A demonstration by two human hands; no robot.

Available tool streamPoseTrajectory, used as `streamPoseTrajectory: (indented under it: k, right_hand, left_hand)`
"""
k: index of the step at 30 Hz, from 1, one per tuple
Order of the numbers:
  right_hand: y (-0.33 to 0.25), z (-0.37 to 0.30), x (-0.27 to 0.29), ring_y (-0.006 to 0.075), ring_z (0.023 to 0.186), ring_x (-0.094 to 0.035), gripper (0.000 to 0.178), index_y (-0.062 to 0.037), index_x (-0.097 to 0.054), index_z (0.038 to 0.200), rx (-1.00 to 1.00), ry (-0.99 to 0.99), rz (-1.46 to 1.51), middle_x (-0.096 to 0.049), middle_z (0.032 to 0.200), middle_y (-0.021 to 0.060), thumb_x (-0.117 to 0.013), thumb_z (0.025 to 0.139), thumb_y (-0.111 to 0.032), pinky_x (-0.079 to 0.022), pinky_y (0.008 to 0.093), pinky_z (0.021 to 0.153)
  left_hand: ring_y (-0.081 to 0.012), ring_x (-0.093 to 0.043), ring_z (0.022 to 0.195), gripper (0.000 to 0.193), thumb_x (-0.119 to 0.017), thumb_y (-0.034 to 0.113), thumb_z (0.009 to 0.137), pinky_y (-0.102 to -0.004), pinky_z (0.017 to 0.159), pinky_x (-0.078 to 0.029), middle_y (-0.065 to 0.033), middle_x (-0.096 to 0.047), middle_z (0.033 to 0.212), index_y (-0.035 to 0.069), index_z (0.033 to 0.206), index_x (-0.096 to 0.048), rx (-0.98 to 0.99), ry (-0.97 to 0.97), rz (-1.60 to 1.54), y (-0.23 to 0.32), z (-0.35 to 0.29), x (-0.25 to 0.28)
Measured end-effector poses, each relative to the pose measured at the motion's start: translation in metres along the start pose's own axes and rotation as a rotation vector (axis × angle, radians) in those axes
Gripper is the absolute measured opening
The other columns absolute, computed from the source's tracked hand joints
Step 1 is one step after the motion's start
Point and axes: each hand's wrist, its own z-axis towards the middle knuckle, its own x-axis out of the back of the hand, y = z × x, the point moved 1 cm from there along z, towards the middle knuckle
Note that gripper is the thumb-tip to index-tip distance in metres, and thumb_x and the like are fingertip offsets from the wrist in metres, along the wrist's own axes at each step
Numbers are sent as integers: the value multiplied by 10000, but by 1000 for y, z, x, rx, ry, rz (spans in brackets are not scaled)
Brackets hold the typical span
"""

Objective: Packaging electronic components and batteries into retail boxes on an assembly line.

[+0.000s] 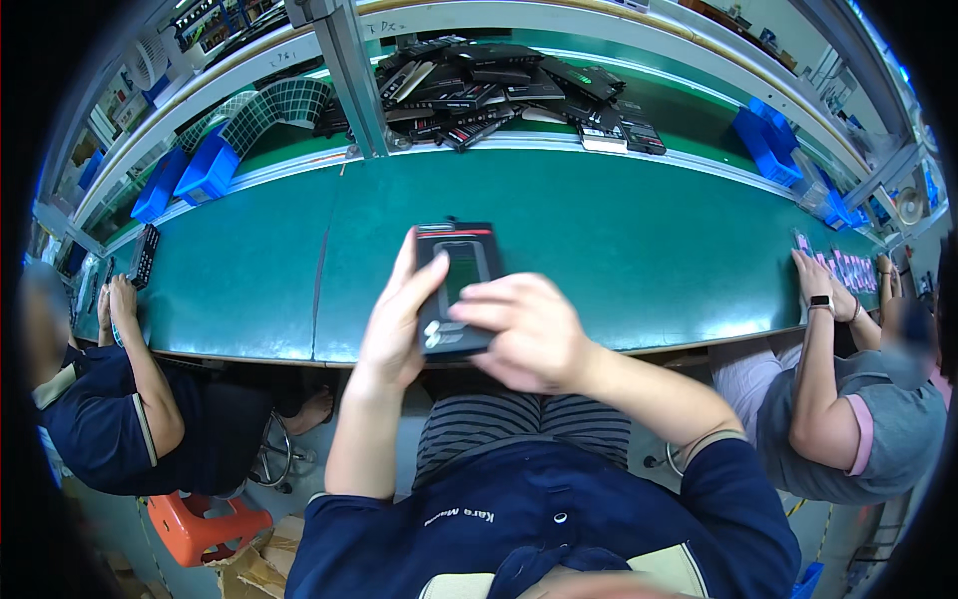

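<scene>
A flat black box (459, 262) with a red stripe near its top is in front of me, over the near edge of the green table. It bears a picture of a dark rectangular device, with a small pale mark at its lower left. My left hand (401, 317) is closed around the box's left side, thumb lying on the front. Across the lower right of the box lies my right hand (529, 334). Its fingers are bent and blurred by motion, some reaching over the front face, so its grip is unclear. A small black tab sticks up at the box's top edge.
Beyond the green table (599, 240), a shelf carries a heap of black boxes (499, 85). Blue bins (210, 168) stand at both far ends. Co-workers sit on each side; pink strips (853, 272) lie by the right one. An orange stool (195, 529) is on the floor.
</scene>
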Motion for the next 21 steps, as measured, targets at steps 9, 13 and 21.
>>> streamPoseTrajectory:
  k: [9, 13, 21]
  right_hand:
    - [153, 73, -16, 357, 1274, -507, 416, -98, -592, 1170, -7, -189, -761, -566, 1304, 144, -675, 763, -74, -433, 516, 1041]
    - [214, 123, -35, 420, 1378, -392, 690, -207, -444, 1437, -184, -404, -986, -415, 1494, 161, -653, 798, -54, -379, 702, 1034]
    - [243, 141, -53, 526, 1307, -454, 803, -323, -274, 1565, -454, -671, -1041, -416, 1510, 134, -671, 880, -191, -449, 736, 920]
  left_hand:
    - [-267, -718, 952, 388, -697, 132, 911, -350, 827, -547, -196, -730, 1008, 6, 1275, -651, -488, 673, 1323, 83, 16, 182]
    - [-393, -664, 1000, 294, -606, 229, 955, -450, 891, -522, -213, -697, 1102, 48, 1160, -717, -447, 775, 1763, 88, 40, 215]
    - [-351, -628, 1096, 311, -565, 257, 979, -431, 951, -497, -162, -689, 1178, 88, 1192, -717, -432, 861, 1657, 80, 56, 223]
